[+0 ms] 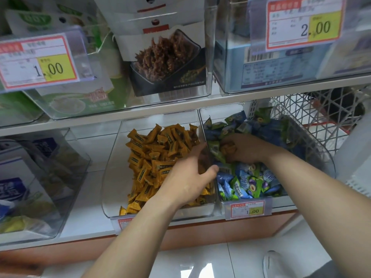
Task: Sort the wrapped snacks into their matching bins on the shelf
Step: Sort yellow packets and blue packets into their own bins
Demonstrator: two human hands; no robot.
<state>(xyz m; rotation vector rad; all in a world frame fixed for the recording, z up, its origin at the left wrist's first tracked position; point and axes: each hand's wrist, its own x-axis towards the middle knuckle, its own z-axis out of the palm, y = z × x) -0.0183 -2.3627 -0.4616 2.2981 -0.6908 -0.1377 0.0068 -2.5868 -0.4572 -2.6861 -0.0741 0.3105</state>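
Note:
Two clear bins stand side by side on the lower shelf. The left bin holds orange wrapped snacks. The right bin holds blue and green wrapped snacks. My right hand is down in the right bin, its fingers curled round a few orange snacks among the blue and green ones. My left hand holds the clear wall between the two bins, with the fingers on the orange side and the thumb over on the blue side.
A clear bin with blue and yellow packs stands to the left. The upper shelf carries boxed goods behind price tags. A white wire basket sits behind the right bin. A shoe shows on the floor.

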